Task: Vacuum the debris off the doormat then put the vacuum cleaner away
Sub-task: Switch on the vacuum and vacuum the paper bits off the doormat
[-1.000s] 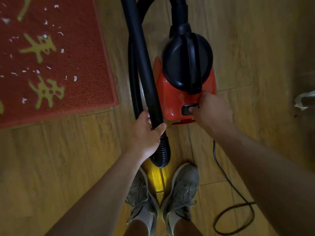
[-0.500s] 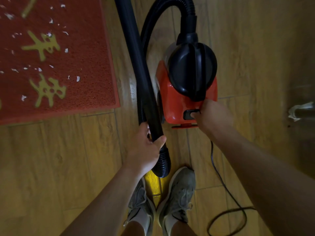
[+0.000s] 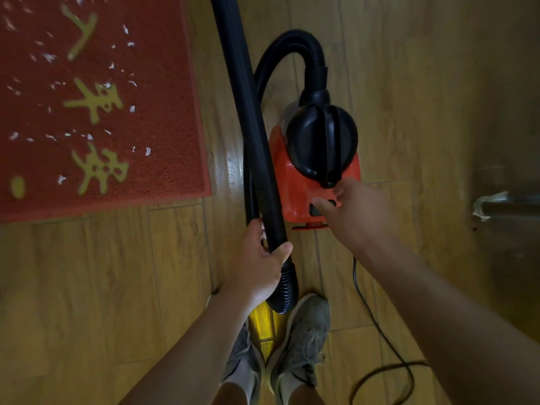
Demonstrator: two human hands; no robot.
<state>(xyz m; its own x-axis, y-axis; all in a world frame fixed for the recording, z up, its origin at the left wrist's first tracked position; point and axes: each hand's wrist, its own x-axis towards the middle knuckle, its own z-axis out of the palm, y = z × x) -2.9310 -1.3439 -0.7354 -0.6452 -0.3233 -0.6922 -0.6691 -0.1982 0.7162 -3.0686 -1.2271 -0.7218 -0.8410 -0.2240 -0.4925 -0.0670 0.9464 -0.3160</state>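
A red doormat (image 3: 163, 118) with yellow characters lies at the upper left, strewn with small white debris (image 3: 132, 109). The red and black vacuum cleaner (image 3: 295, 182) stands on the wooden floor just right of the mat. Its black tube (image 3: 242, 92) runs up out of view, and the ribbed hose (image 3: 292, 42) loops back to the body. My left hand (image 3: 260, 264) is wrapped around the lower tube. My right hand (image 3: 353, 211) rests at the rear of the body, a finger on the black switch (image 3: 315, 210).
The black power cord (image 3: 380, 325) trails from the vacuum and loops on the floor at lower right. My two grey shoes (image 3: 298, 340) stand just below the hose end. A dark pole with white tape (image 3: 491, 204) lies at the right edge.
The view has shifted so the vacuum and mat sit lower in frame. My right hand's fingers have loosened slightly at the switch; my left hand keeps its hold on the tube.
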